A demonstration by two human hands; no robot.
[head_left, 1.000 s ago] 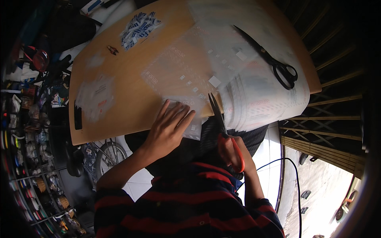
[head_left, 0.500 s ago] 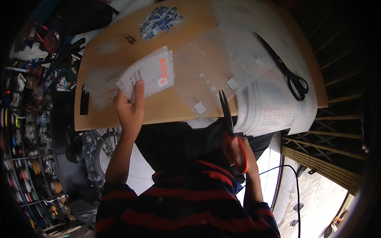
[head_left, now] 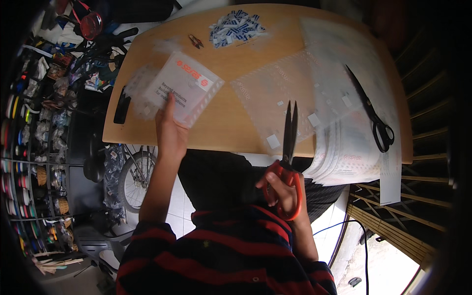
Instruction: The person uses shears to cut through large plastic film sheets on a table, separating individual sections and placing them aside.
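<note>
My left hand [head_left: 171, 135] holds a translucent plastic bag [head_left: 191, 81] by its lower edge, thumb on top, above the left part of the wooden table [head_left: 211, 130]. The bag bears orange print and a white patch in one corner. In my right hand [head_left: 279, 189] are scissors [head_left: 290, 135] with orange handles, fingers through the loops. Their dark blades point away from me, slightly parted, in front of the table's near edge. Translucent sheets [head_left: 260, 83] with small white squares on them lie beyond the scissors. A thick stack of printed plastic sheets [head_left: 344, 164] overhangs the near right edge.
Large black scissors [head_left: 378, 130] rest on the stack at right. Far back are a heap of small blue-and-white packets [head_left: 238, 29] and small pliers [head_left: 195, 41]. More clear plastic [head_left: 140, 93] lies at left. Crowded shelves [head_left: 37, 172] and a bicycle wheel [head_left: 137, 179] stand left; a folding gate [head_left: 427, 172], right.
The bag in my left hand has turned, so its printed face shows more fully. The scissors in my right hand stand more upright, and my fingers in the loops now show. The view has shifted.
</note>
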